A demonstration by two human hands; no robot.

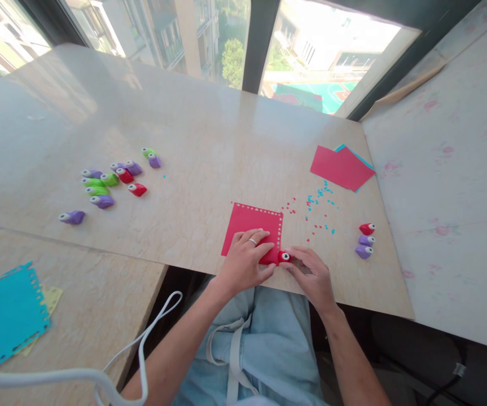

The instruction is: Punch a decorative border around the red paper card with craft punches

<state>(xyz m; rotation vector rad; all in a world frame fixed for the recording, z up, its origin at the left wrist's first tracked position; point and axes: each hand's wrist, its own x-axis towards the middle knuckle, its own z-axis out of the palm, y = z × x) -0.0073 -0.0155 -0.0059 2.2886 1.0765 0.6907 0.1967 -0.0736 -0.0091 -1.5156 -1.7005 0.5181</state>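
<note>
A square sheet of red paper [249, 220] lies near the table's front edge, with rows of small punched holes along its far and right edges. My left hand [246, 258] rests on the sheet, fingers stretched out, a ring on one finger. At the sheet's near right corner is a small red craft punch [284, 257] with a white and black top. My right hand [312, 276] grips this punch between thumb and fingers. Whether the punch is pressed down cannot be made out.
Red and blue confetti [321, 192] lies right of the sheet, below stacked red and blue papers [342, 167]. Several punches [101, 183] stand left; three more [365, 241] stand right. A punched blue sheet [8, 316] and a white cable [141, 344] are at lower left.
</note>
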